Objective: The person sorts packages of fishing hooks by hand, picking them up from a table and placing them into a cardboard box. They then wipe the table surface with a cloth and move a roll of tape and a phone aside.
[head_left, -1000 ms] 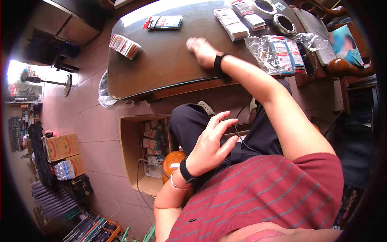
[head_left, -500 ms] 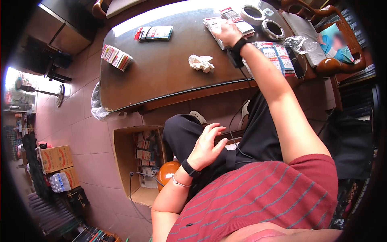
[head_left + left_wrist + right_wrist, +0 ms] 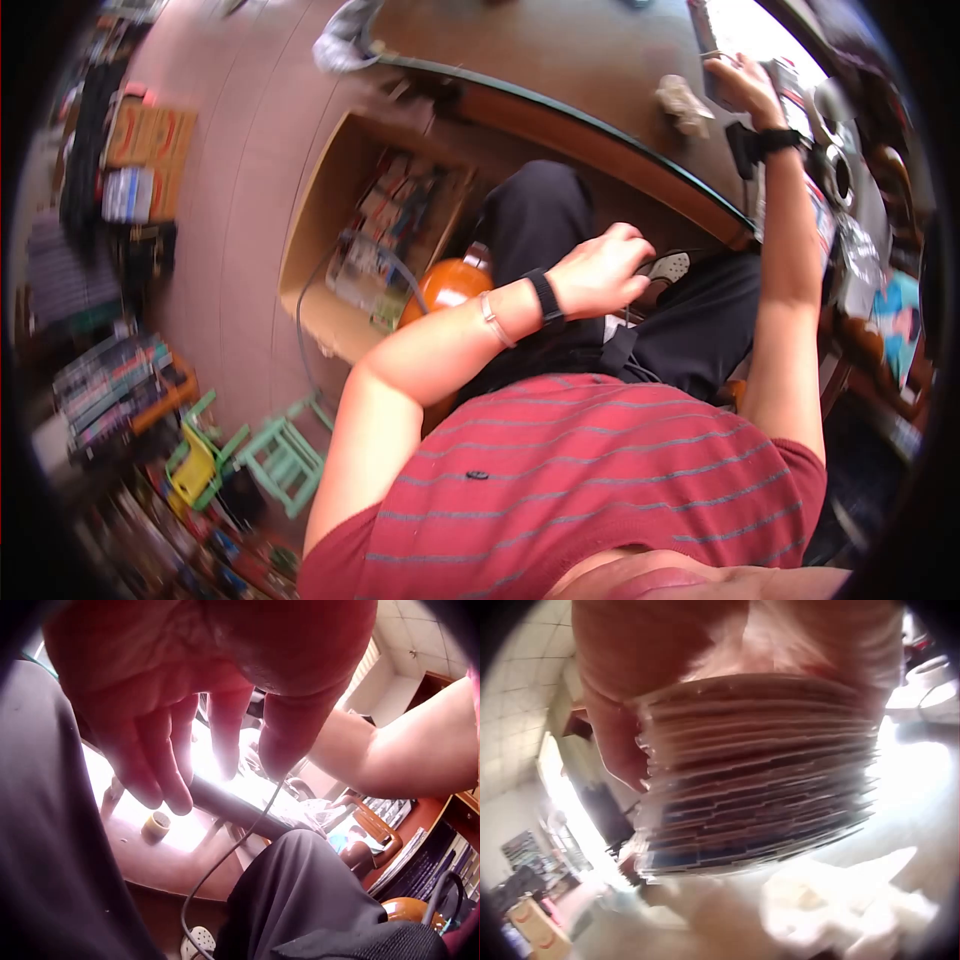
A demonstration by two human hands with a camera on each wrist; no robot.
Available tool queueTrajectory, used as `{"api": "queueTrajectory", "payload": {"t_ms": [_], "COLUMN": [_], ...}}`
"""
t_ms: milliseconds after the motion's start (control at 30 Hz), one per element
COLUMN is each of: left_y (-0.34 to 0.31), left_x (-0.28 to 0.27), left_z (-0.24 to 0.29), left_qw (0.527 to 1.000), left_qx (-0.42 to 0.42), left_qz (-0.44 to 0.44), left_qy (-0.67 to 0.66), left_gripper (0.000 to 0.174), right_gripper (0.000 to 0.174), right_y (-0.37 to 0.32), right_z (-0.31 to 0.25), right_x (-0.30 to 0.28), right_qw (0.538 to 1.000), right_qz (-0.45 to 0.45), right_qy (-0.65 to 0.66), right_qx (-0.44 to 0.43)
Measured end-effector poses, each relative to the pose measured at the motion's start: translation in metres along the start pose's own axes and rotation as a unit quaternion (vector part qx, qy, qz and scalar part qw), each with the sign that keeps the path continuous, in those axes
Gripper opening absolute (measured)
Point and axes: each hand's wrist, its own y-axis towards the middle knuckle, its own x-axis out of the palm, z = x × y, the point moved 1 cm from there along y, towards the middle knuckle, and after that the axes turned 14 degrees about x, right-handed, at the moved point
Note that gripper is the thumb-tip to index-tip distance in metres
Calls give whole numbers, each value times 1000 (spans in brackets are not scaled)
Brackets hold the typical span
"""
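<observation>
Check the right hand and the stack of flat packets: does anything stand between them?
Nothing visible does. The right hand grips the stack of packets directly, over the table. The crumpled tissue lies on the table beside the hand, not in between.

We see the table [image 3: 560,60] as dark wood with a smooth, glossy polish, and the crumpled tissue [image 3: 683,100] on it as soft, matt paper. The stack of packets [image 3: 757,772] looks like thin card in shiny clear plastic. The trousers [image 3: 540,220] are matt dark cloth, the box [image 3: 320,200] plain cardboard, the floor [image 3: 250,120] smooth tile.
</observation>
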Motion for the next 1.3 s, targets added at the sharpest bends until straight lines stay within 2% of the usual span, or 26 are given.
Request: {"api": "queueTrajectory", "payload": {"t_ms": [33,100,167,233,300,367,433,467,533,567,600,667,767,867,967,1067,1200,1267,1300], "left_y": [1,-2,-6,-11,-18,-23,-26,-26,-26,-22,-13,-5,6,9,7,-1,-3,0,1], "left_x": [1,11,23,25,36,46,59,58,58,55,81,95,80,67,61,54,53,51,49], "left_z": [4,7,10,20,17,18,16,17,15,19,6,-3,3,10,9,9,14,14,15], "left_qw": [999,999,998,995,990,981,978,979,981,978,992,998,993,986,982,980,979,980,980], "left_qx": [-29,-21,3,-10,42,53,60,63,75,46,17,-22,-22,-12,-12,-8,-7,-6,-3], "left_qz": [-38,-44,-55,-81,-88,-103,-78,-68,-46,-85,-37,20,112,149,169,175,180,178,178], "left_qy": [-6,7,26,55,100,154,182,179,171,185,121,52,-34,-68,-84,-91,-98,-93,-87], "left_gripper": [36,30,24,20,16,16,18,18,20,19,19,18,17,16,15,15,16,17,17], "right_gripper": [40,46,51,54,75,66,64,67,74,77,78,75,76,83,92,109,99,81,81], "right_y": [-27,-77,-86,-109,-117,-116,-114,-112,-107,-104,-102,-101,-108,-127,-151,-170,-172,-158,-149], "right_z": [-32,-106,-146,-196,-232,-264,-296,-306,-323,-329,-336,-348,-354,-357,-369,-382,-390,-381,-377], "right_x": [8,29,59,99,144,194,243,269,319,341,360,379,411,434,466,512,495,474,462], "right_qw": [982,970,971,952,938,917,915,912,910,911,918,913,906,893,884,883,894,907,911], "right_qz": [18,-43,-130,-175,-286,-348,-328,-336,-325,-308,-295,-305,-310,-328,-353,-396,-368,-326,-318], "right_qy": [183,231,155,135,94,23,-105,-117,-139,-150,-157,-179,-216,-257,-247,-171,-212,-196,-195], "right_qx": [30,-68,-130,-210,-171,-196,-211,-206,-216,-229,-213,-204,-188,-169,-181,-185,-144,-178,-174]}}
